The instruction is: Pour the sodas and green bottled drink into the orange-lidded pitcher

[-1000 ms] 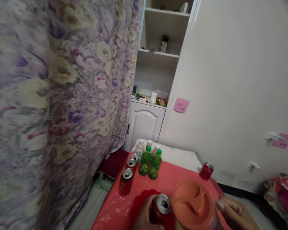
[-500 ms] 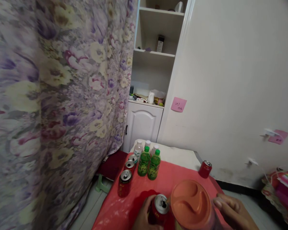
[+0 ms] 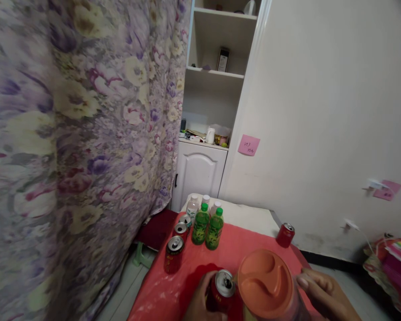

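My left hand [image 3: 200,301] is wrapped around a red drink can [image 3: 223,296] with its top opened, near the front of the table. Right beside the can is a pitcher with an orange lid [image 3: 265,283]; the lid has curved raised and sunken shapes, and its left edge comes close to the can's top. My right hand [image 3: 325,292] is at the pitcher's right side, fingers curled and closed on it. The pitcher's lower body is mostly hidden under the lid and cut off by the picture's edge.
Two green-capped bottles [image 3: 214,229] stand in front of several white-capped bottles [image 3: 193,205]. Left of them is a row of cans [image 3: 173,256]. Another red can [image 3: 285,235] stands at the table's right edge. A floral curtain [image 3: 96,147] hangs left; a white wall is right.
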`<state>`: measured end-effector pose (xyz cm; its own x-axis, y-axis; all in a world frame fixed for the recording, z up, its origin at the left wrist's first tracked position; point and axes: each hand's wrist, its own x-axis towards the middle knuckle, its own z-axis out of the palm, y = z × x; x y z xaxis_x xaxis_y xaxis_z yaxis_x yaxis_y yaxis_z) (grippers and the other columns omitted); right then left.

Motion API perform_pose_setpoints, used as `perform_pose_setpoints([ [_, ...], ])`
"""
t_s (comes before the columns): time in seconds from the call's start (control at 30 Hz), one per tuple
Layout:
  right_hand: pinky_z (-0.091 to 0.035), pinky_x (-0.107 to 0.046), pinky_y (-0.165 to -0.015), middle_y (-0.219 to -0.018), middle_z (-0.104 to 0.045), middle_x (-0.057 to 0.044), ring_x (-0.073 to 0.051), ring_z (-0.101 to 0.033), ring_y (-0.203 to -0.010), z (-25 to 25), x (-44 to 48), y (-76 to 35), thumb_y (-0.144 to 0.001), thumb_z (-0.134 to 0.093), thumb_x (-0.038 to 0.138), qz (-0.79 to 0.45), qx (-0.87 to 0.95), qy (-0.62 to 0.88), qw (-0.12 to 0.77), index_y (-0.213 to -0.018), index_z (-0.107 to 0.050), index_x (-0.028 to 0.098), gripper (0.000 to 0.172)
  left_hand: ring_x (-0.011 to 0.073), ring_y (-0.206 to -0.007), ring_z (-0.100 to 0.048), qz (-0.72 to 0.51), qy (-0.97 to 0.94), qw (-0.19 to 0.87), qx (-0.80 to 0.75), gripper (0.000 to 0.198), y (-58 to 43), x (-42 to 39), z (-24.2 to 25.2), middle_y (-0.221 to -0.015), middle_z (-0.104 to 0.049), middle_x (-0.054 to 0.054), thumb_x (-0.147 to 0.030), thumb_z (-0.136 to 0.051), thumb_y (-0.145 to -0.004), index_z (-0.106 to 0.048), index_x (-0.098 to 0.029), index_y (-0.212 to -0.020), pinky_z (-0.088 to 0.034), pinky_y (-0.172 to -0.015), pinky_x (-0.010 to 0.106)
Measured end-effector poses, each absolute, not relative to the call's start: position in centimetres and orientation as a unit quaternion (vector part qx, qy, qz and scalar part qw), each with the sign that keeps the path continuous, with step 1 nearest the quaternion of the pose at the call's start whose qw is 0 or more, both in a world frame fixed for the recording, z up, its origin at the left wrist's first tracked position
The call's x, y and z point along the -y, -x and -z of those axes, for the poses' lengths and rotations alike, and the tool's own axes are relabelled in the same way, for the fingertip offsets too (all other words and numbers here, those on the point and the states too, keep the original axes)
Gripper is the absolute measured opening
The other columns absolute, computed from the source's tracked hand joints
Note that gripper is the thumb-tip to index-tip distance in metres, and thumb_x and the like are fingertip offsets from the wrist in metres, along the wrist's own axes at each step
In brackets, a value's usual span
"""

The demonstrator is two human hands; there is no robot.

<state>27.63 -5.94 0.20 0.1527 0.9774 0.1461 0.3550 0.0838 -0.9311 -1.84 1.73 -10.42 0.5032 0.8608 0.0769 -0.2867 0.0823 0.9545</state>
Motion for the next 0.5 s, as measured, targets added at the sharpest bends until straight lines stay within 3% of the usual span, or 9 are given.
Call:
perform_pose_setpoints([
  [0.5, -0.021, -0.029, -0.055, -0.062, -0.019, 0.007, -0.013, -0.016, -0.059, 0.28, 5.29, -28.35, -0.071, -0.059, 0.079, -0.323, 0.567, 0.606, 0.456, -0.055, -0.03, 0.025, 0.063, 0.038, -0.129, -0.056, -0.434, -0.532, 0.677, -0.263, 0.082, 1.99, -1.56, 10.17, -0.129, -0.068, 0.009, -0.022, -0.086, -0.047, -0.057, -0.027, -0.123, -0.04, -0.112, 0.046],
])
